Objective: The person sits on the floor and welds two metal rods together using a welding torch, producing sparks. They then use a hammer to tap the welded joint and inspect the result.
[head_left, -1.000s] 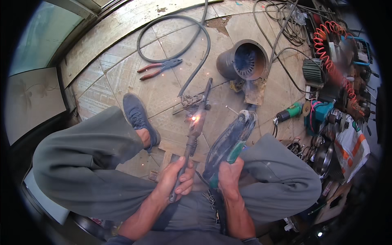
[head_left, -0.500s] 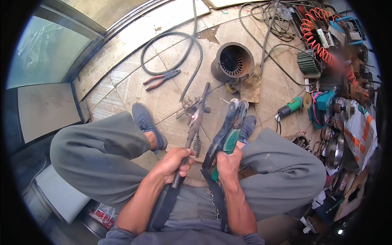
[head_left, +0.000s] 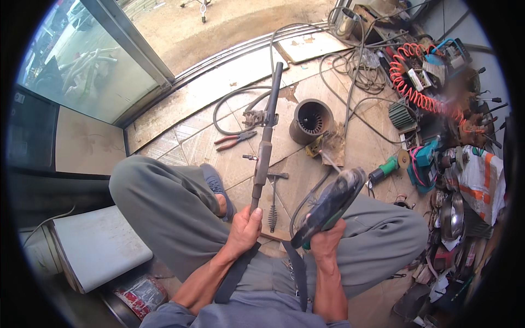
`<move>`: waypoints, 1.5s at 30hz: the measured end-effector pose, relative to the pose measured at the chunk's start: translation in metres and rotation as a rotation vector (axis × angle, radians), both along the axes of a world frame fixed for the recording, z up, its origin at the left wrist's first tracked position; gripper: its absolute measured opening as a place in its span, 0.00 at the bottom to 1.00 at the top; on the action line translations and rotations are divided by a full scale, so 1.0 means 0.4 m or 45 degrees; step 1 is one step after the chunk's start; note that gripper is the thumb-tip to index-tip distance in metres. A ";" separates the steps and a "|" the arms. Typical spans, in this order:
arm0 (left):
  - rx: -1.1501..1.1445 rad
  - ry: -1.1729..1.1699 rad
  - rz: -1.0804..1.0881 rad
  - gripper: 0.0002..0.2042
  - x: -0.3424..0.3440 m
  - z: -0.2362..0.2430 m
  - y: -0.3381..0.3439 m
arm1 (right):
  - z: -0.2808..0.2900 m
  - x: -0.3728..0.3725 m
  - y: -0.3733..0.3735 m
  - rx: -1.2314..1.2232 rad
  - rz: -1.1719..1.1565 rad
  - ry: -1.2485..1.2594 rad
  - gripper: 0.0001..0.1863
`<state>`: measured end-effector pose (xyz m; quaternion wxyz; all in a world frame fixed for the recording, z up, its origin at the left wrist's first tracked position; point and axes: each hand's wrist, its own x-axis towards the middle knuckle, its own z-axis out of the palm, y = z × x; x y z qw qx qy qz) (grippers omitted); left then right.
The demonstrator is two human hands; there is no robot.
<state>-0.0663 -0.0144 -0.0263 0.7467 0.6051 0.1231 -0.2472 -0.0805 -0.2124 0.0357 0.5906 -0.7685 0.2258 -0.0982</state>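
My left hand (head_left: 244, 229) is closed round the lower end of a long metal rod (head_left: 263, 158), which points up and away, with a thicker sleeve midway. A clamp (head_left: 255, 117) with a cable shows at its upper part. My right hand (head_left: 327, 239) grips a dark welding electrode holder (head_left: 333, 199) by its green handle, over my right thigh. From its far end a thin pale electrode (head_left: 330, 160) sticks out, apart from the rod. Between my hands, a chipping hammer (head_left: 273, 217) with a coiled-spring handle lies on the floor.
Red-handled pliers (head_left: 235, 140) and a hollow motor housing (head_left: 311, 121) are on the tiles ahead. On the right are a green angle grinder (head_left: 387, 169), an orange coiled hose (head_left: 402, 79) and piled tools. Cables loop across the floor. A glass door (head_left: 82, 65) stands at left.
My left hand has raised the rod away from the floor, and the glow on it is gone. The electrode holder has swung right and tilted. The chipping hammer now shows fully.
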 end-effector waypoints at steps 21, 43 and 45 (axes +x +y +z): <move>0.101 -0.558 -0.029 0.15 -0.020 0.037 0.037 | 0.134 -0.097 0.138 0.002 0.260 -0.128 0.07; 0.161 -0.562 -0.018 0.16 -0.011 0.036 0.031 | 0.081 -0.065 0.151 -0.041 0.284 -0.057 0.09; 0.175 -0.572 -0.011 0.16 -0.011 0.042 0.030 | 0.074 -0.070 0.147 -0.060 0.294 -0.054 0.09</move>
